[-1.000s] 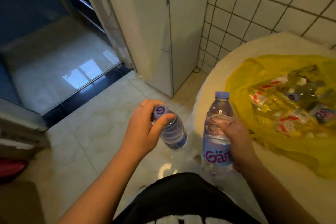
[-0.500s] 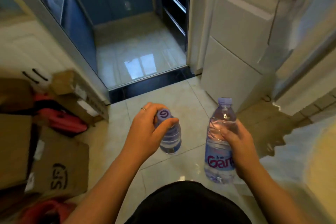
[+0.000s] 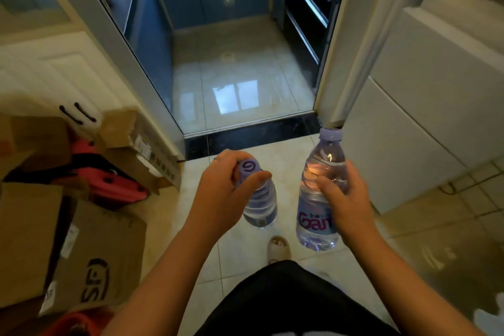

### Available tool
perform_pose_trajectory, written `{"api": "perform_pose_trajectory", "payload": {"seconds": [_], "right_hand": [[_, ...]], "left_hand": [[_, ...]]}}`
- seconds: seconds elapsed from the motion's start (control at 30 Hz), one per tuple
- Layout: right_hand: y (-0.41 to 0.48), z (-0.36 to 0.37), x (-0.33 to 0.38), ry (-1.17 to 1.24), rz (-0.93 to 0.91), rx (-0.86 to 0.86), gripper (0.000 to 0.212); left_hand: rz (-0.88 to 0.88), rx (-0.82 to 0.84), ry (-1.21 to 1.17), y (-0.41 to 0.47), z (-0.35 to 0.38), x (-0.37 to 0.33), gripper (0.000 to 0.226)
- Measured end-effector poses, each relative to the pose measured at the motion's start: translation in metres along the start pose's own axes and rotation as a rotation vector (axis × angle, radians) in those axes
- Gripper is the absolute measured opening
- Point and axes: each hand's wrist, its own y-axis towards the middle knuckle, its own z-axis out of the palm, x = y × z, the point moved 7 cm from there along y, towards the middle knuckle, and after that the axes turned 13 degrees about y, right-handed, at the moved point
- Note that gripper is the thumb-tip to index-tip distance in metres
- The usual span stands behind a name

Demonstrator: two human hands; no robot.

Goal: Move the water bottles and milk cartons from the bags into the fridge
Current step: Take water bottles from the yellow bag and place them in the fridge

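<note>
In the head view the left grip [image 3: 223, 195] curls round the capped neck of one water bottle [image 3: 261, 206], which hangs tilted beneath it, while the right grip [image 3: 344, 206] wraps the middle of a second water bottle [image 3: 316, 161], held upright above the tiled floor [image 3: 294, 144], left of the white fridge [image 3: 422, 123].

Right bottle [image 3: 317, 199] label pt. hidden by right hand [image 3: 346, 204]; left bottle [image 3: 260, 207] neck covered by left hand [image 3: 223, 194].
</note>
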Motion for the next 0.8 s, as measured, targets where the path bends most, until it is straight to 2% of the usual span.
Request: {"api": "perform_pose_trajectory", "payload": {"seconds": [0.2,0.33,0.63,0.8], "right_hand": [[0.108,0.008,0.013,-0.032,-0.027,-0.011,0.054],[0.158,-0.005,0.024,-0.036,-0.067,-0.092,0.048],[0.247,-0.07,0.031,-0.06,-0.121,-0.372,0.045],[0.3,-0.113,0.039,-0.068,-0.167,-0.576,0.048]], "left_hand": [[0.013,0.009,0.03,0.105,0.014,0.002,0.053],[0.088,0.033,0.042,0.167,0.032,-0.011,0.052],[0.299,0.236,-0.047,0.312,0.116,-0.054,0.05],[0.463,0.364,-0.098,0.395,0.171,-0.09,0.03]]}}
